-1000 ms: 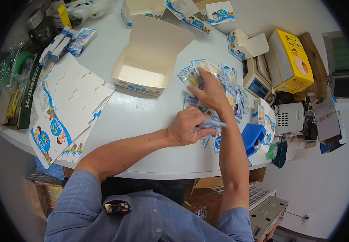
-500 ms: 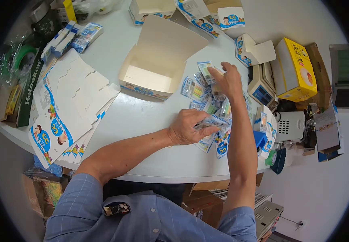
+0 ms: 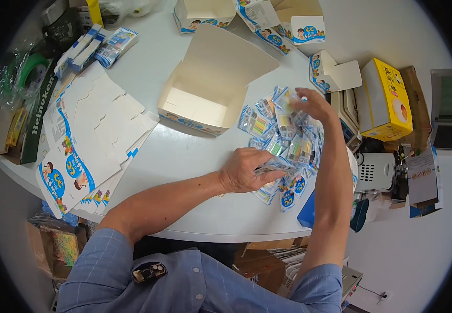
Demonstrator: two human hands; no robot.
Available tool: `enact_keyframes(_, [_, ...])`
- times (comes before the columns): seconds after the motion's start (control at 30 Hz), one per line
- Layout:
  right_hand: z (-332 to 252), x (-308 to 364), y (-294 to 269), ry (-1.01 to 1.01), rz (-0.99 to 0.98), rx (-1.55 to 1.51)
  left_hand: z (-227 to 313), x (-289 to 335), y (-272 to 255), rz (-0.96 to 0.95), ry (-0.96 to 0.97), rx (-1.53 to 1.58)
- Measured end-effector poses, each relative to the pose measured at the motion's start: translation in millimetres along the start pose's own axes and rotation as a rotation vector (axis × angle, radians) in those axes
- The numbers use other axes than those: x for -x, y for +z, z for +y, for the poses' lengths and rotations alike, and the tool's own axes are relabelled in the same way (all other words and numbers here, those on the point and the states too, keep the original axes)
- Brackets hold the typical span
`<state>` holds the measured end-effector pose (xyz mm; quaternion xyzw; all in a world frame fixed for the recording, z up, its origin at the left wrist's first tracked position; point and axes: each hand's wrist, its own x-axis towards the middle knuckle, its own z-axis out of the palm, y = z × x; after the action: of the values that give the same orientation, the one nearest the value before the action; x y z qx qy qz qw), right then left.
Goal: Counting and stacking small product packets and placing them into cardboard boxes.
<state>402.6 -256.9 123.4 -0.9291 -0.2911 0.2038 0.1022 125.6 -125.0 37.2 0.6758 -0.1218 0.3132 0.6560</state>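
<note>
My left hand (image 3: 244, 169) is closed on a few small flat packets (image 3: 273, 168), resting low at the near side of a heap. My right hand (image 3: 314, 106), smeared by motion, is at the far right of the heap, its fingertips on a clear-fronted, blue-edged packet (image 3: 286, 98). Between and beyond the hands lies the heap of similar packets (image 3: 299, 148), some showing coloured sticks inside; my right forearm covers part of it. Just left of the heap stands an open white carton (image 3: 197, 99) with its lid raised.
Flat, unfolded printed cartons (image 3: 95, 130) are stacked at the left. More open cartons (image 3: 205, 15) stand along the far edge, a small one (image 3: 330, 73) at the right. A yellow box (image 3: 385, 99) is beyond it. A blue bin (image 3: 307, 209) sits by my right forearm.
My right hand has shifted to the right, and the packet at its fingertips has moved along with it. My left hand keeps its hold. The view has shifted slightly.
</note>
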Motion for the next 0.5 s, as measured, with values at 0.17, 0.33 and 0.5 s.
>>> enact_keyframes(0.17, [-8.2,-0.6,12.4,0.101,-0.036,0.029,-3.0,0.8,-3.5,-0.051,-0.022,-0.067])
enact_keyframes(0.33, [-17.2,9.6,2.4,0.029,0.045,-0.035,-3.9,0.9,-1.9,-0.031,0.003,-0.066])
enact_keyframes(0.5, [-42.2,42.3,-16.5,0.097,0.001,-0.495,-3.5,3.7,-7.2,-0.031,-0.056,-0.053])
